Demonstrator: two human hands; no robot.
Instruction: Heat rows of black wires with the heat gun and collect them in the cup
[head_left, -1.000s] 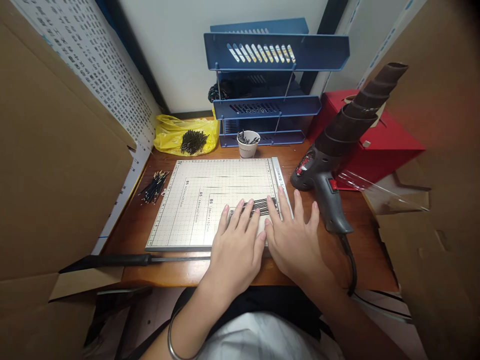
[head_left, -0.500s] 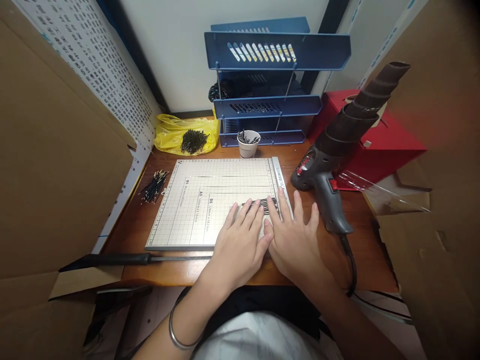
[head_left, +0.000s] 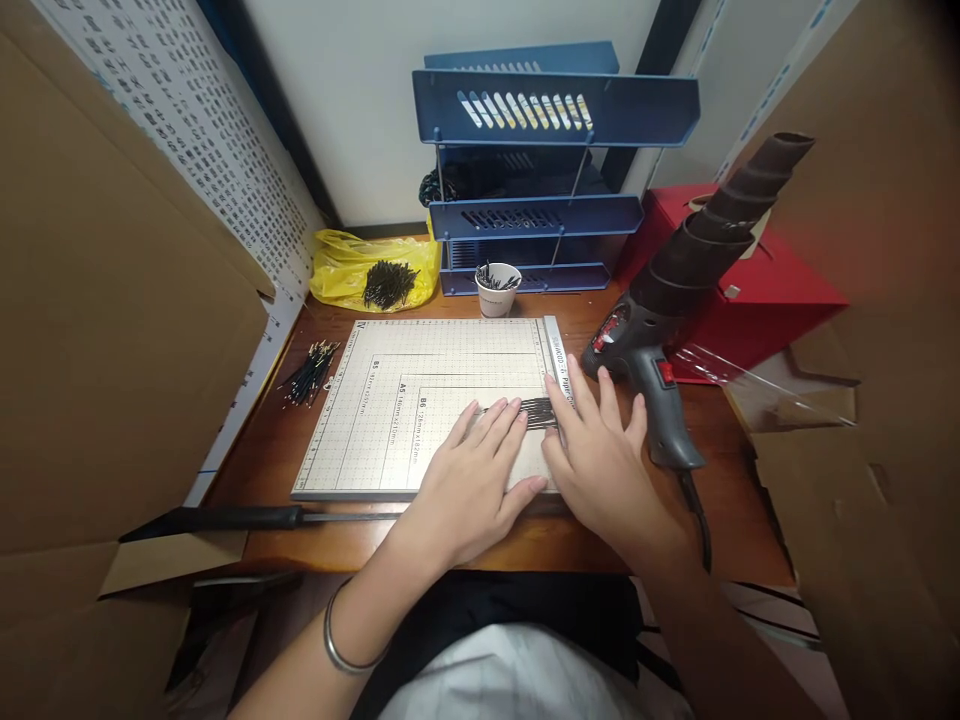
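B5, A5, B6 and "128mm x 182mm" on gridded board (head_left: 390, 430), "Paper" on rail (head_left: 556, 350)

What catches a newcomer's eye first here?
Probably the big dark heat gun with its stepped nozzle, at right in front of the red box. Next, the blue slotted rack at the back. Then the pale gridded board in the middle, both hands over its right part.

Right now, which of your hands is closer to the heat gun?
My right hand, over the board's right edge, just left of the heat gun. My left hand is farther left, fingers at the black strips.
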